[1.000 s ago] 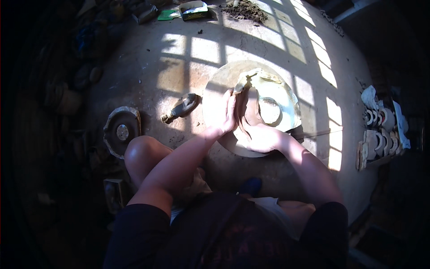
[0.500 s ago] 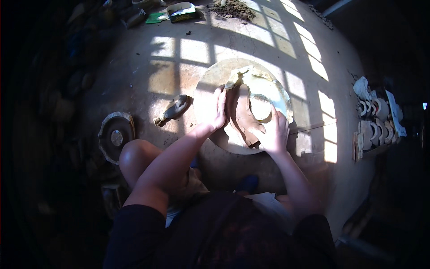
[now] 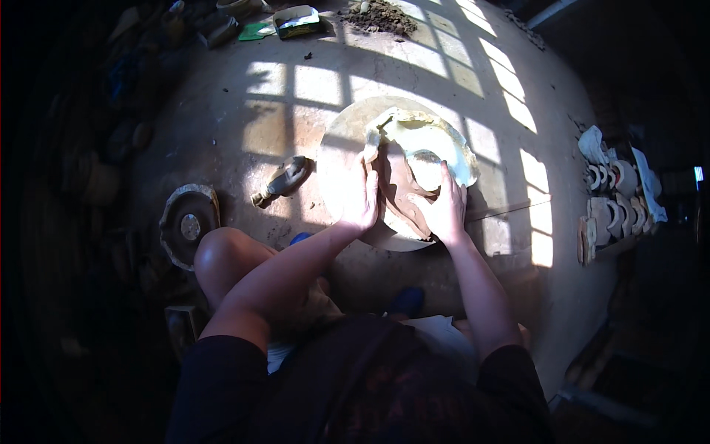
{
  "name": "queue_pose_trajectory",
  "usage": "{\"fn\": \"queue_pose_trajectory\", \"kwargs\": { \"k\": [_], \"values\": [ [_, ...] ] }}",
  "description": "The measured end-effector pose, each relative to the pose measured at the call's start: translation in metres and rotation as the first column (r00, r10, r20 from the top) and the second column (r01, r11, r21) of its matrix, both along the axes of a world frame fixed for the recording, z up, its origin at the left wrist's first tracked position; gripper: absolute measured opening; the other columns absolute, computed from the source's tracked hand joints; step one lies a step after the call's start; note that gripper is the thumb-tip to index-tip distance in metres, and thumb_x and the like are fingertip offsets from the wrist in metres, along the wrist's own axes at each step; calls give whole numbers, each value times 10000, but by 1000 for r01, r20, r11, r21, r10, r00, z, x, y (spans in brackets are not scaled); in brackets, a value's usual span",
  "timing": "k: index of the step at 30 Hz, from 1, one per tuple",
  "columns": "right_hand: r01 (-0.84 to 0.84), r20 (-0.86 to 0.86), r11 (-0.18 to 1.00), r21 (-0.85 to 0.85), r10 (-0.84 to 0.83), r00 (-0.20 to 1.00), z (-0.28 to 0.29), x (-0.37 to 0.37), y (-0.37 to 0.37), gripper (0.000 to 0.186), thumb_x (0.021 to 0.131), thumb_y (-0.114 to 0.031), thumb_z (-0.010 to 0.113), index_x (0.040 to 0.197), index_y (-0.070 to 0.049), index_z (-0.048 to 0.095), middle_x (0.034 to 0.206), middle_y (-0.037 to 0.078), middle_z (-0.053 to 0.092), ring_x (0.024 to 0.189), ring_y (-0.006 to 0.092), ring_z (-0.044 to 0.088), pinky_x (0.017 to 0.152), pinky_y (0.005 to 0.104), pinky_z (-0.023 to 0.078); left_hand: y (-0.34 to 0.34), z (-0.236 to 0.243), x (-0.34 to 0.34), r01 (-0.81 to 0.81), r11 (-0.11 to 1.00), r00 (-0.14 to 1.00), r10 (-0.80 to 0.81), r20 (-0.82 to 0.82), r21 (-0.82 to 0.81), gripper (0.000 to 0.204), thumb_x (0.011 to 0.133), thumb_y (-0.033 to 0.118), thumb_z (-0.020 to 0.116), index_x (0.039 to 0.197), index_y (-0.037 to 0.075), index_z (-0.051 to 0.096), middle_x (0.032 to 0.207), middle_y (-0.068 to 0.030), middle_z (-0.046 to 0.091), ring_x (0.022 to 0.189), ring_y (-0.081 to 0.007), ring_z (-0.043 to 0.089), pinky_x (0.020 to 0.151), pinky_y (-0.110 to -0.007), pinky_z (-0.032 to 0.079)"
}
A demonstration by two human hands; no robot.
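Note:
A round plaster mould (image 3: 464,157) with a pale raised centre sits on a round board (image 3: 336,133) on the floor. A long slab of brown clay (image 3: 396,181) lies in the mould's left and near part, curving round the centre. My left hand (image 3: 360,200) rests against the left side of the mould and clay, fingers stretched out flat. On the near right, my right hand (image 3: 446,213) spreads its fingers past the raised centre, its thumb on the clay. The mould's left edge is partly hidden by my left hand.
Left of the board lies a dark, bulky tool-like object (image 3: 285,180). Beside my knee stands another round mould (image 3: 211,203) lined with dark clay. Curved pale pieces (image 3: 617,211) stand in rows at the right. A box (image 3: 297,21) and a crumbled heap (image 3: 379,16) lie far off.
The mould has turned slightly, its far left rim piece shifting left and nearer. My right hand has moved left onto the clay, its thumb now apart. My left hand has shifted slightly.

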State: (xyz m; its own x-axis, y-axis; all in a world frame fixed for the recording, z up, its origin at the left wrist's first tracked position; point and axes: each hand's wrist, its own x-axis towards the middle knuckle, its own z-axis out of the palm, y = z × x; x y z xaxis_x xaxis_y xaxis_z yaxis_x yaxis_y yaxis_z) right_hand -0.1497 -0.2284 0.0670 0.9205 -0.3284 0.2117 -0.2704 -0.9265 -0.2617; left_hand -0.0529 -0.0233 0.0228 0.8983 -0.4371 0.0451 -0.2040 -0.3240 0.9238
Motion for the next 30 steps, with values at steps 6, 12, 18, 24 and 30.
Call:
{"fn": "queue_pose_trajectory", "kwargs": {
  "k": [6,12,18,24,30],
  "values": [
    [64,-43,997,32,-62,997,16,14,9,1131,765,-478,911,1601,33,346,1462,281,567,1339,430,549,1189,531,369,-5,-12,-33,-157,982,958,125,257,107,701,1115,426,407,1584,-90,334,1566,-401,367,1485,-497,346,1240,-609,120],
    [8,-83,991,132,3,997,22,20,0,1120,795,-525,875,1608,30,341,1480,287,555,1391,418,521,1192,520,379,-5,0,-27,-64,984,998,62,-14,-166,864,1002,450,654,1607,-42,282,1560,-294,383,1475,-440,355,1237,-554,233],
    [85,-101,990,113,-74,992,20,40,17,1122,798,-530,863,1606,38,330,1521,309,489,1437,434,470,1197,548,370,-15,-29,-38,-111,992,991,115,68,-61,951,957,416,742,1603,-67,238,1580,-284,360,1484,-413,352,1236,-499,290],
    [148,-105,984,95,-138,985,13,53,17,1127,820,-573,819,1630,7,290,1563,317,431,1457,446,443,1250,581,264,-18,-14,-53,-84,994,996,81,-42,-71,896,1034,389,633,1623,-95,162,1652,-327,247,1539,-464,254,1272,-503,208],
    [231,-214,970,-71,-241,947,10,71,20,1155,803,-561,843,1629,16,278,1561,303,429,1471,456,416,1211,528,366,-13,-2,-57,-40,983,995,23,-96,-182,895,1071,443,545,1622,-115,115,1683,-352,173,1565,-485,191,1285,-505,159]
  ]
}}
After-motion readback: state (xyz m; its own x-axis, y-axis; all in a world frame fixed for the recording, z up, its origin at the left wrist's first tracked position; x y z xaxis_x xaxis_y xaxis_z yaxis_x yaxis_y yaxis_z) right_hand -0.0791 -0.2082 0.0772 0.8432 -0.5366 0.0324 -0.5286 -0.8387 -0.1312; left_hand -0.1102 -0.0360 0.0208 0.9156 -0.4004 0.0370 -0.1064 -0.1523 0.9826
